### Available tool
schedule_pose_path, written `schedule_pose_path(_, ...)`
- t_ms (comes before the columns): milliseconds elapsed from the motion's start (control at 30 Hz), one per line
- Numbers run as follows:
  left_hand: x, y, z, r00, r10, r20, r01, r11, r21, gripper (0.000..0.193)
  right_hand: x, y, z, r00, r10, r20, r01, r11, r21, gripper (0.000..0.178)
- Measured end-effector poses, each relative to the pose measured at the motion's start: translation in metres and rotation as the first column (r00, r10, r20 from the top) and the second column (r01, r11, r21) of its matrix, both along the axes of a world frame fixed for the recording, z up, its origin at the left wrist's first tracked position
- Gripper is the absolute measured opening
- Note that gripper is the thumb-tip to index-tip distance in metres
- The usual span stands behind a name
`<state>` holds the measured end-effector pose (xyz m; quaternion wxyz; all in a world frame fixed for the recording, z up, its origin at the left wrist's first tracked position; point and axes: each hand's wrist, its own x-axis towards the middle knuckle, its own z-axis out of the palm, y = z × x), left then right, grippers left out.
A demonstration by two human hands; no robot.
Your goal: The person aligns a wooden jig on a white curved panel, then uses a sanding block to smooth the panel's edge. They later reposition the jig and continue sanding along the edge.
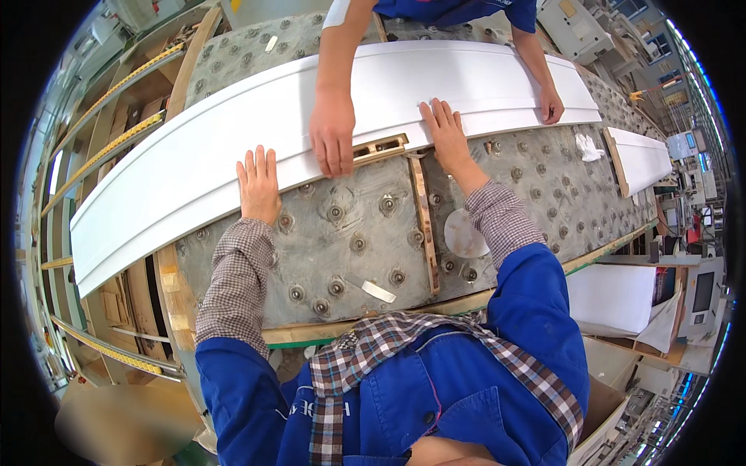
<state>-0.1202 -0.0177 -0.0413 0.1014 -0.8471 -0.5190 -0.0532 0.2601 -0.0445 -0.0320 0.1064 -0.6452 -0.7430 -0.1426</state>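
Observation:
A long white panel point(217, 140) with lengthwise grooves lies across the table in front of me. My left hand point(259, 186) rests on its near edge, fingers spread and stretched out. Farther right, my right hand point(449, 140) lies open on the same edge, fingers pointing away from me. Between my hands, a co-worker's hand point(332, 140) reaches over the panel with its fingers at the near edge. Beside those fingers sits a brownish slotted piece point(381, 147) along that edge. The co-worker's other hand point(552, 105) touches the panel's right part.
The grey table point(357, 268) is studded with several round ball rollers and divided by a wooden strip point(423, 225). A pale round patch point(466, 234), a white scrap point(378, 291) and a crumpled white piece point(589, 147) lie on it. Another white panel point(639, 159) is at right; roller rails point(116, 159) at left.

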Motion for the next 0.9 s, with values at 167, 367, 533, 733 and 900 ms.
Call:
schedule_pose_path(167,-0.004,-0.004,0.002,0.992,-0.071,-0.108,0.075,0.997,0.03,0.081,-0.001,-0.01,0.005,0.998,0.023,-0.066,-0.022,1.0,0.01,0.077)
schedule_pose_path(367,-0.008,-0.014,0.002,0.974,-0.091,-0.205,0.101,0.994,0.039,0.093,-0.001,-0.021,0.014,0.999,0.03,-0.012,-0.031,0.998,-0.058,0.078)
schedule_pose_path(533,-0.011,-0.017,0.013,0.984,-0.127,-0.127,0.124,0.992,-0.036,0.087,0.0,-0.024,0.018,0.998,0.054,0.011,-0.053,0.997,-0.054,0.078)
schedule_pose_path(733,-0.022,-0.007,0.047,0.975,-0.21,-0.074,0.201,0.973,-0.113,0.087,-0.001,-0.021,0.057,0.989,0.11,0.096,-0.094,0.983,-0.16,0.089)
schedule_pose_path(900,-0.026,0.016,0.088,0.967,-0.255,-0.014,0.247,0.947,-0.206,0.086,0.003,-0.003,0.095,0.98,0.165,0.116,-0.139,0.97,-0.201,0.091)
